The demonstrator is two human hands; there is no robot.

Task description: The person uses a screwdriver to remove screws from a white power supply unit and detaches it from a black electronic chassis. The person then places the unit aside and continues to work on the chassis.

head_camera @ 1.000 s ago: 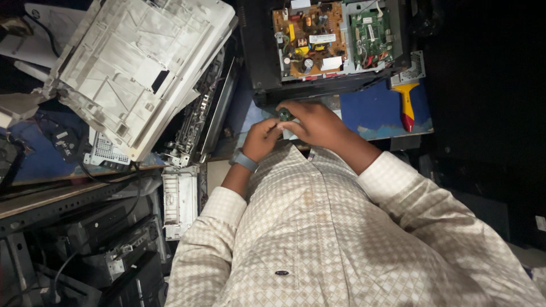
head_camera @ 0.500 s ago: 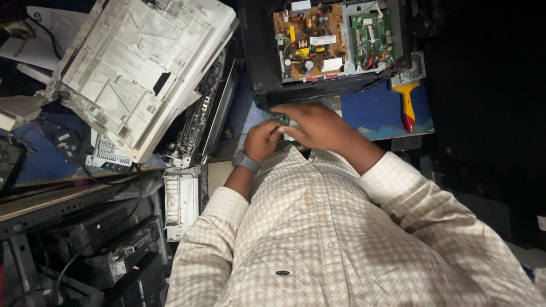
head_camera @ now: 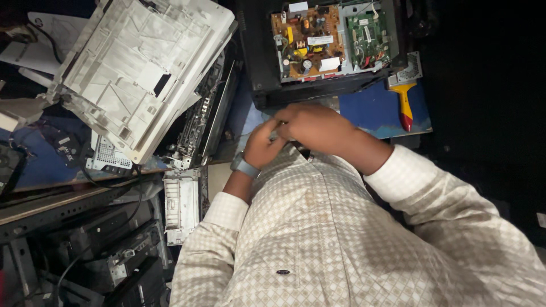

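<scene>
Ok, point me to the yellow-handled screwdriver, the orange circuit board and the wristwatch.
Yellow-handled screwdriver (head_camera: 405, 104): head view, middle of the handle.
Orange circuit board (head_camera: 304, 42): head view, centre of the board.
Wristwatch (head_camera: 245, 166): head view, band on the left wrist.

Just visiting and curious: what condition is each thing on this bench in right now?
Black machine: opened, circuit boards exposed.
White plastic cover: detached, lying inside-up.
Yellow-handled screwdriver: lying unused.
Left hand: fingers closed on something small, hidden.
Right hand: pressed against left.

Dim overall; right side black, centre sharp.
</scene>
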